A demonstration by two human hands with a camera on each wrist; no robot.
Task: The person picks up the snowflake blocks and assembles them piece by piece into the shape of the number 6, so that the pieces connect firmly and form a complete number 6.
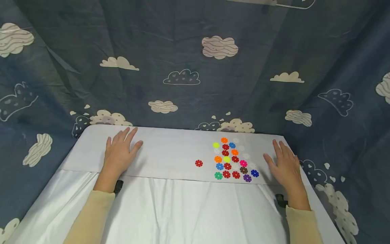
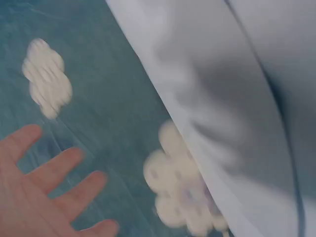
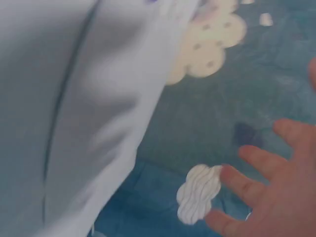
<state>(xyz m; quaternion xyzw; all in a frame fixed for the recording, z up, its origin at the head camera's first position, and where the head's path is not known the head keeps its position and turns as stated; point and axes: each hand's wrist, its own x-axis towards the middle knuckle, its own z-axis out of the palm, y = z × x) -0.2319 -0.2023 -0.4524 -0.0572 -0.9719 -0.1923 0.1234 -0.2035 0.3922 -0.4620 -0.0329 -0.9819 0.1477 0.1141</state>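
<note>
My left hand (image 1: pixel 120 152) is over the left side of the white table, fingers spread and holding nothing. In the left wrist view the same hand (image 2: pixel 44 192) shows its separated fingers. Over the table's right end is my right hand (image 1: pixel 284 164), also spread and holding nothing; the right wrist view shows it (image 3: pixel 276 182) too. Between them, nearer the right hand, several flower-shaped discs lie flat in a loose cluster, among them a dark blue disc (image 1: pixel 255 173), a purple disc (image 1: pixel 247 178) and a green disc (image 1: pixel 218 176). One red disc (image 1: pixel 199 163) lies apart, left of the cluster.
A white cloth (image 1: pixel 182 210) covers the table, with a seam across it and folds toward the front. Behind and at both sides hangs a dark blue curtain (image 1: pixel 182 40) with cloud prints. Dark wrist straps (image 1: pixel 118 186) show at the sleeves.
</note>
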